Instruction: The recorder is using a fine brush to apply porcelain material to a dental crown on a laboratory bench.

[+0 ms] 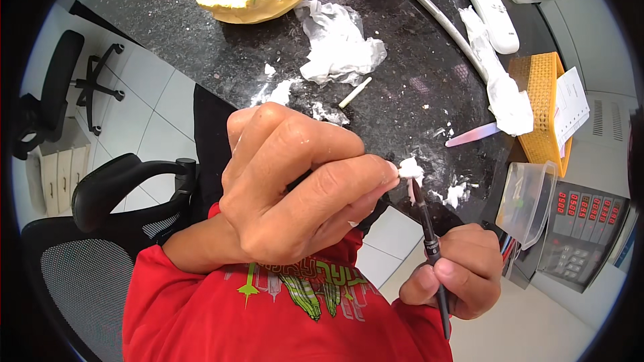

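Pinched between the thumb and forefinger of my left hand (295,184) is a small white powdery piece (410,169); its exact kind is too small to make out. My right hand (466,271) is closed round a slim black-handled brush (430,241). The brush tip points up and touches the lower side of the white piece. Both hands are in front of my chest, near the edge of a dark speckled counter (409,47). White crumbs (456,193) lie just beyond the brush. Fine white dust marks my left fingers.
A yellow dental cast (258,13), crumpled white tissue (342,50) and a pale green stick (355,92) lie on the counter. To the right are a pink-and-blue tapered tool (471,136), a yellow basket (539,80) and a clear container (526,201). A black chair (77,281) stands left.
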`<state>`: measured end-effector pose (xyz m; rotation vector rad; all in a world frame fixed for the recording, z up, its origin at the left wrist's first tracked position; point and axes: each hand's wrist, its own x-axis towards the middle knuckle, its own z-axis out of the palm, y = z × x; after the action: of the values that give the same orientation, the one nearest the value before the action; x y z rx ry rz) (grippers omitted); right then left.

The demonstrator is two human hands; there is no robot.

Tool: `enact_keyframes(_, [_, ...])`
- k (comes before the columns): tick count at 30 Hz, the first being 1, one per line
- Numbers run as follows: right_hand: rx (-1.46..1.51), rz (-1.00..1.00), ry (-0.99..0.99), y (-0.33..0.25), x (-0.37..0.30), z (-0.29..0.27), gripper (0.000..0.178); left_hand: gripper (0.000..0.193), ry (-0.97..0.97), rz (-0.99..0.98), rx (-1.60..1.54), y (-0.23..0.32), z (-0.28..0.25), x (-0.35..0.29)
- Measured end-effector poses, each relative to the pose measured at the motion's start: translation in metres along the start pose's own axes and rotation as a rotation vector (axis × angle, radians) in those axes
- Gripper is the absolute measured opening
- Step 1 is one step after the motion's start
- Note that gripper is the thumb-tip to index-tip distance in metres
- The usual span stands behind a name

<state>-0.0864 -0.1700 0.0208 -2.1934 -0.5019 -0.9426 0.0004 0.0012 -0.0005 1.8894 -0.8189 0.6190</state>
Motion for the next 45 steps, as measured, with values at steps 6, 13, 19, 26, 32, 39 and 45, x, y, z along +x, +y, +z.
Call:
enact_keyframes(6, [-0.009, 0.003, -0.014, -0.001, 0.001, -0.001, 0.023, 0.025, -0.003, 0.004, 0.006, 0.001, 0.000, 0.001])
enact_keyframes(13, [0.032, 0.002, -0.096, -0.002, -0.001, -0.004, 0.024, 0.025, 0.011, -0.001, -0.010, 0.001, 0.000, 0.001])
enact_keyframes(19, [0.019, 0.005, -0.015, 0.001, 0.001, -0.001, 0.022, 0.026, 0.015, -0.002, 0.001, 0.000, 0.001, 0.000])
enact_keyframes(26, [0.058, -0.025, -0.041, 0.001, 0.000, -0.002, 0.022, 0.025, 0.019, -0.001, 0.003, 0.001, 0.001, -0.001])
enact_keyframes(32, [0.199, 0.278, 0.247, -0.001, -0.004, -0.015, 0.024, 0.019, -0.078, -0.030, -0.004, 0.002, -0.009, 0.010])
enact_keyframes(39, [0.294, 0.546, 0.130, 0.002, -0.002, -0.022, 0.024, 0.013, -0.275, -0.148, -0.193, -0.001, -0.019, 0.037])
enact_keyframes(45, [0.296, 0.524, 0.091, 0.007, -0.001, -0.022, 0.019, 0.015, -0.316, -0.196, -0.206, -0.001, -0.020, 0.041])
